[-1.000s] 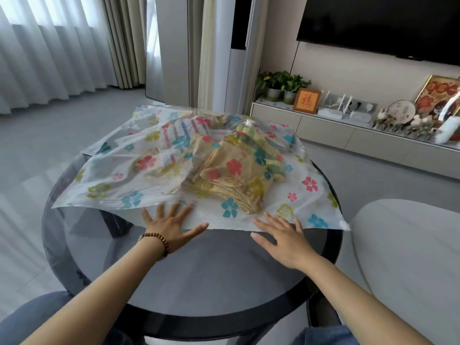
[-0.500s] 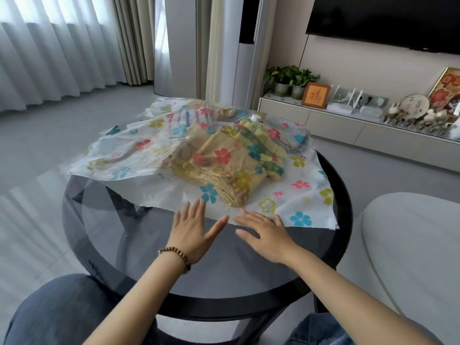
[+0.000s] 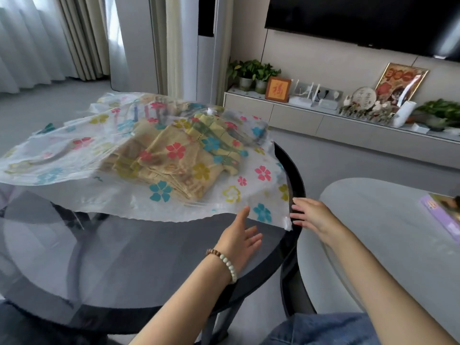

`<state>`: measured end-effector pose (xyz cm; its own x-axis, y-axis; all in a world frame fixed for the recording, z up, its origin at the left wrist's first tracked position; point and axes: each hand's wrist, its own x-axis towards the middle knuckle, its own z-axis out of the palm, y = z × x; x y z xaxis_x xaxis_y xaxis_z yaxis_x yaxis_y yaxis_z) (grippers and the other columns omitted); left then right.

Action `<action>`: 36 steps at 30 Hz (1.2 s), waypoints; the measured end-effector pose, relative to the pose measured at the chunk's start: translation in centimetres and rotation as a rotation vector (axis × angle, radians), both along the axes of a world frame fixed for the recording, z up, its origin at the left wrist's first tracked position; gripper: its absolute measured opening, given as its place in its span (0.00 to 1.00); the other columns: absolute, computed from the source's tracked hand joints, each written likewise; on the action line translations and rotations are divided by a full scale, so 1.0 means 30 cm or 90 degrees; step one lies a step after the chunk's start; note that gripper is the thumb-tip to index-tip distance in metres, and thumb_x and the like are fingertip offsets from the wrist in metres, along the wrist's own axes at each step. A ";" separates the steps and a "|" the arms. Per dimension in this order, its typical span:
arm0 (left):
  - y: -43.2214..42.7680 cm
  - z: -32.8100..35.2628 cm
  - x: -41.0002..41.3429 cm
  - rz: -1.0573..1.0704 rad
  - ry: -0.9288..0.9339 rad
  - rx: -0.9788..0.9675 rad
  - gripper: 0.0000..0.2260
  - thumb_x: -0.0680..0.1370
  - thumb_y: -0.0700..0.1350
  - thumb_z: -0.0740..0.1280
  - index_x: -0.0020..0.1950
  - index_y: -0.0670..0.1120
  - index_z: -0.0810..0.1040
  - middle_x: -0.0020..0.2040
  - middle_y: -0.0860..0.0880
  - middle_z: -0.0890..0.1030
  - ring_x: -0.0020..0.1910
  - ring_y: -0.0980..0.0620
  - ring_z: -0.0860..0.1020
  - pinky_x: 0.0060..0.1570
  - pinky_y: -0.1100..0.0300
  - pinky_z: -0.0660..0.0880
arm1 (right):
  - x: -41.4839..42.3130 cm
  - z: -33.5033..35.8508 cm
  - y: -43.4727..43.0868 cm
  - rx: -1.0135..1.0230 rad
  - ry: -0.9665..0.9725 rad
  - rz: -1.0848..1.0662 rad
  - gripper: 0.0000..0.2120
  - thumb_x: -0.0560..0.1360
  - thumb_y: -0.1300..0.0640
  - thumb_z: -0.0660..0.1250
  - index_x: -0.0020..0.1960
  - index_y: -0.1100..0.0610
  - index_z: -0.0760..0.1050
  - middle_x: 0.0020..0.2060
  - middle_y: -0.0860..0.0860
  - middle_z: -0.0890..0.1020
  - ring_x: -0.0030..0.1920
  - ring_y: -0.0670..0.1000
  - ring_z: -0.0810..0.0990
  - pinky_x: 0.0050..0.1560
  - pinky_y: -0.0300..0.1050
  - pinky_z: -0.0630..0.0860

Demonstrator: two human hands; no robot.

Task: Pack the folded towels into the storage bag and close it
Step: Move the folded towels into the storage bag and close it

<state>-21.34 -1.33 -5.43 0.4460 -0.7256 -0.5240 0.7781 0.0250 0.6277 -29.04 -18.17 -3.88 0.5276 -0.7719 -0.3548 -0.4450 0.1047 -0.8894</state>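
A clear storage bag point(image 3: 62, 155) printed with coloured flowers lies spread over the round dark glass table point(image 3: 124, 257). Folded yellow-beige towels point(image 3: 174, 158) show through the plastic near the bag's middle. My left hand point(image 3: 239, 237), with a bead bracelet on the wrist, hovers open just below the bag's near edge, close to its right corner. My right hand point(image 3: 311, 215) is open at the table's right rim, fingers reaching toward that corner of the bag. Neither hand grips anything.
A pale grey round table point(image 3: 373, 232) stands close on the right with a purple packet point(image 3: 445, 215) on it. A low TV cabinet point(image 3: 323, 120) with plants and ornaments runs along the far wall. Curtains hang at the left.
Both hands have slid to the right along the bag's near edge, from its middle toward its right corner. The view has turned right and moved closer.
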 end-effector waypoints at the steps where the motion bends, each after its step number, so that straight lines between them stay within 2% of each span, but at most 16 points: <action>1: -0.034 -0.005 -0.005 0.006 -0.004 -0.008 0.26 0.77 0.54 0.62 0.69 0.40 0.63 0.63 0.42 0.72 0.60 0.45 0.74 0.58 0.56 0.71 | -0.007 -0.008 -0.009 0.045 -0.005 0.007 0.19 0.81 0.56 0.59 0.69 0.64 0.67 0.63 0.59 0.76 0.59 0.57 0.77 0.56 0.48 0.74; 2: -0.070 -0.012 -0.010 0.021 -0.016 -0.009 0.19 0.77 0.52 0.63 0.61 0.41 0.69 0.55 0.43 0.74 0.52 0.48 0.76 0.53 0.58 0.71 | -0.011 -0.014 -0.016 0.073 -0.015 0.005 0.19 0.81 0.56 0.58 0.69 0.64 0.67 0.61 0.59 0.77 0.60 0.58 0.77 0.56 0.48 0.74; 3: -0.105 -0.016 -0.015 0.036 -0.026 -0.003 0.13 0.76 0.51 0.64 0.53 0.42 0.71 0.46 0.44 0.74 0.44 0.51 0.75 0.48 0.59 0.71 | -0.016 -0.018 -0.023 0.093 -0.028 -0.001 0.19 0.81 0.56 0.58 0.68 0.64 0.68 0.59 0.58 0.78 0.60 0.58 0.77 0.54 0.47 0.74; 4: -0.138 -0.021 -0.020 0.046 -0.039 0.006 0.10 0.77 0.49 0.64 0.48 0.43 0.71 0.42 0.45 0.73 0.39 0.52 0.74 0.44 0.60 0.71 | -0.020 -0.022 -0.028 0.106 -0.041 -0.003 0.16 0.81 0.55 0.58 0.65 0.63 0.69 0.54 0.56 0.80 0.57 0.57 0.78 0.52 0.46 0.75; 8: -0.228 -0.037 -0.042 0.034 -0.131 0.009 0.12 0.79 0.45 0.59 0.56 0.38 0.73 0.46 0.41 0.80 0.38 0.49 0.79 0.39 0.60 0.79 | -0.033 -0.049 -0.033 0.121 -0.101 0.007 0.10 0.80 0.54 0.60 0.53 0.58 0.77 0.38 0.51 0.81 0.37 0.49 0.76 0.39 0.40 0.71; 10: -0.248 -0.047 -0.050 0.026 -0.169 0.010 0.12 0.80 0.48 0.58 0.53 0.39 0.73 0.38 0.43 0.80 0.30 0.52 0.79 0.32 0.61 0.80 | -0.030 -0.061 -0.036 0.071 -0.101 0.011 0.07 0.79 0.56 0.62 0.48 0.56 0.78 0.31 0.49 0.75 0.31 0.47 0.72 0.34 0.39 0.69; 12: -0.263 -0.060 -0.054 -0.004 -0.246 0.027 0.14 0.79 0.50 0.58 0.47 0.41 0.74 0.34 0.45 0.77 0.24 0.55 0.77 0.26 0.62 0.77 | -0.020 -0.060 -0.039 0.039 -0.103 0.023 0.09 0.78 0.58 0.63 0.40 0.54 0.75 0.27 0.49 0.71 0.28 0.46 0.69 0.32 0.39 0.67; 16: -0.290 -0.068 -0.057 -0.100 -0.398 0.058 0.18 0.77 0.55 0.60 0.35 0.44 0.74 0.28 0.49 0.74 0.20 0.58 0.71 0.20 0.65 0.70 | -0.007 -0.038 -0.050 0.117 -0.178 0.063 0.10 0.78 0.60 0.63 0.37 0.56 0.70 0.32 0.53 0.76 0.31 0.49 0.75 0.34 0.40 0.73; 19: -0.298 -0.060 -0.046 -0.117 -0.380 0.036 0.17 0.76 0.56 0.62 0.33 0.46 0.72 0.24 0.54 0.69 0.19 0.59 0.66 0.20 0.67 0.63 | 0.002 -0.031 -0.056 0.102 -0.178 0.097 0.08 0.78 0.59 0.63 0.40 0.57 0.71 0.40 0.58 0.80 0.37 0.52 0.77 0.37 0.41 0.75; 23: -0.308 -0.060 -0.032 -0.183 -0.374 0.021 0.18 0.76 0.57 0.62 0.29 0.49 0.74 0.23 0.55 0.67 0.20 0.59 0.62 0.22 0.68 0.59 | 0.014 -0.035 -0.068 0.097 -0.170 0.133 0.09 0.79 0.55 0.61 0.54 0.56 0.78 0.46 0.52 0.85 0.40 0.48 0.81 0.35 0.38 0.73; 25: -0.311 -0.058 -0.030 -0.203 -0.378 0.013 0.18 0.76 0.56 0.61 0.30 0.49 0.73 0.22 0.56 0.67 0.20 0.59 0.62 0.22 0.68 0.59 | 0.011 -0.035 -0.077 0.096 -0.163 0.149 0.11 0.79 0.54 0.61 0.56 0.55 0.79 0.46 0.51 0.86 0.40 0.49 0.82 0.34 0.38 0.73; 27: -0.314 -0.060 -0.032 -0.185 -0.377 0.006 0.15 0.76 0.54 0.62 0.32 0.50 0.69 0.20 0.58 0.66 0.19 0.60 0.62 0.21 0.69 0.59 | 0.006 -0.040 -0.086 0.110 -0.164 0.167 0.12 0.80 0.52 0.60 0.57 0.54 0.79 0.49 0.50 0.86 0.46 0.48 0.85 0.43 0.39 0.79; 29: -0.315 -0.065 -0.037 -0.161 -0.380 -0.001 0.12 0.77 0.51 0.62 0.35 0.50 0.68 0.19 0.58 0.67 0.18 0.60 0.63 0.20 0.70 0.60 | 0.001 -0.048 -0.089 0.129 -0.180 0.177 0.13 0.80 0.52 0.60 0.58 0.54 0.79 0.52 0.51 0.86 0.51 0.49 0.84 0.48 0.40 0.80; 31: -0.316 -0.071 -0.042 -0.146 -0.380 -0.010 0.11 0.77 0.49 0.62 0.36 0.49 0.68 0.18 0.58 0.68 0.18 0.61 0.64 0.19 0.70 0.61 | -0.002 -0.052 -0.087 0.149 -0.206 0.177 0.13 0.80 0.54 0.59 0.59 0.56 0.79 0.52 0.52 0.85 0.49 0.49 0.85 0.43 0.39 0.79; 33: -0.316 -0.073 -0.041 -0.134 -0.383 -0.019 0.11 0.77 0.48 0.62 0.36 0.48 0.69 0.18 0.58 0.68 0.18 0.61 0.64 0.19 0.70 0.60 | -0.001 -0.057 -0.083 0.158 -0.217 0.159 0.14 0.80 0.54 0.59 0.61 0.58 0.78 0.53 0.55 0.84 0.49 0.52 0.83 0.43 0.40 0.79; 36: -0.315 -0.071 -0.041 -0.134 -0.393 -0.042 0.12 0.78 0.47 0.61 0.35 0.47 0.70 0.18 0.56 0.69 0.18 0.60 0.63 0.19 0.69 0.59 | -0.001 -0.064 -0.081 0.168 -0.223 0.134 0.16 0.80 0.55 0.59 0.63 0.62 0.75 0.55 0.61 0.79 0.52 0.59 0.74 0.44 0.45 0.70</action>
